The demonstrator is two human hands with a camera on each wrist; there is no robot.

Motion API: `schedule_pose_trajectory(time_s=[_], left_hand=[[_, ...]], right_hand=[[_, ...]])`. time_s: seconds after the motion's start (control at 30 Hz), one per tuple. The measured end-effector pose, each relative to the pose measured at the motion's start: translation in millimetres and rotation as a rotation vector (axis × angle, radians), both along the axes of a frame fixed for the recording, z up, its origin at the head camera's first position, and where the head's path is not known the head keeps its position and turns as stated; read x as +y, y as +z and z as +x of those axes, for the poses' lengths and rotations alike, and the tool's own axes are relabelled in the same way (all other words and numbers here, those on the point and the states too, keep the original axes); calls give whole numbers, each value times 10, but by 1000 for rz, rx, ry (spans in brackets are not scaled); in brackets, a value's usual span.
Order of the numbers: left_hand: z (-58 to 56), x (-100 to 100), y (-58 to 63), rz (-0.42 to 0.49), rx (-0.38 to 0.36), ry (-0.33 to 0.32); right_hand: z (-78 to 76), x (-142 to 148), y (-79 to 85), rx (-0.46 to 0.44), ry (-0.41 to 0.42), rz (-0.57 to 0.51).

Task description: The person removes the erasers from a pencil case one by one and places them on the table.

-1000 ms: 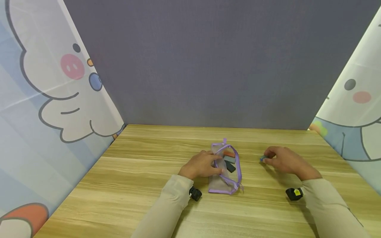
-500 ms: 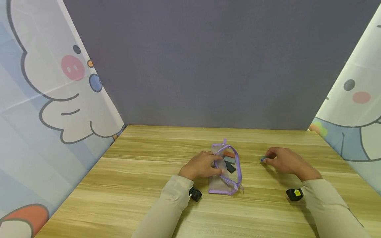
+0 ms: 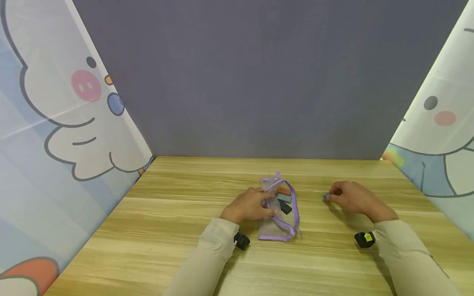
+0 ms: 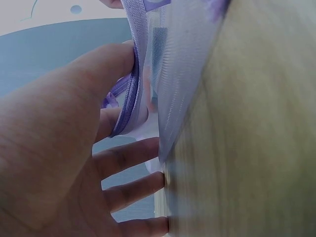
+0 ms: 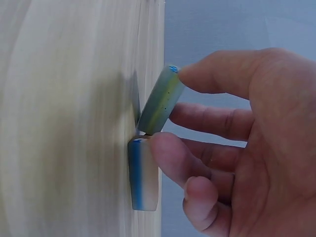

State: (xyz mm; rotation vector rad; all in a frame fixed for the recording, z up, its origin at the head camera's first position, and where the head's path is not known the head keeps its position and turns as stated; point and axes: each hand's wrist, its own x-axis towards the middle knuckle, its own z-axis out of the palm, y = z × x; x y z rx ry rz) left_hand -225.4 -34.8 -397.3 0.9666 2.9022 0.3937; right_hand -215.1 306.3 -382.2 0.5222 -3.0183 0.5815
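A see-through mesh pouch (image 3: 272, 231) with lilac edging lies on the table, its zip mouth spread apart. My left hand (image 3: 249, 204) pinches the pouch's zip edge (image 4: 129, 101) between thumb and index finger, while the other fingers extend below it. Inside sit an orange block (image 3: 283, 191), a grey-blue block (image 3: 284, 198) and a black block (image 3: 285, 207). To the right, my right hand (image 3: 349, 198) pinches a small green, eraser-like block (image 5: 162, 101), which tilts at the table surface. A second block, blue and pale (image 5: 143, 175), stands close against it, by a fingertip.
The wood-grain table (image 3: 177, 230) ends at a grey panel (image 3: 259, 82) behind. Cartoon-printed cloth hangs at the left (image 3: 44, 172) and right (image 3: 437, 148). Black wrist cameras (image 3: 242, 241) sit below both wrists.
The head view has shifted slightly. Both hands stay almost where they were, with the left on the pouch edge; the block at the right fingertips has turned a little.
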Motion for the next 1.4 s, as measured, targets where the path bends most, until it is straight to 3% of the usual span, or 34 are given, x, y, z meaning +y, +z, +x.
schedule_pose_trajectory(time_s=[0.47,1.0,1.4], left_hand=[[-3,2,7,4,13,-8],[4,-5,-4,31,15,-5],[1,-7,6,13,16,-5]], right_hand=[[-12,-1,18,13,-26,12],[-13,-74,4,136,-27,-53],[-11,-154,1,131,-21,-83]])
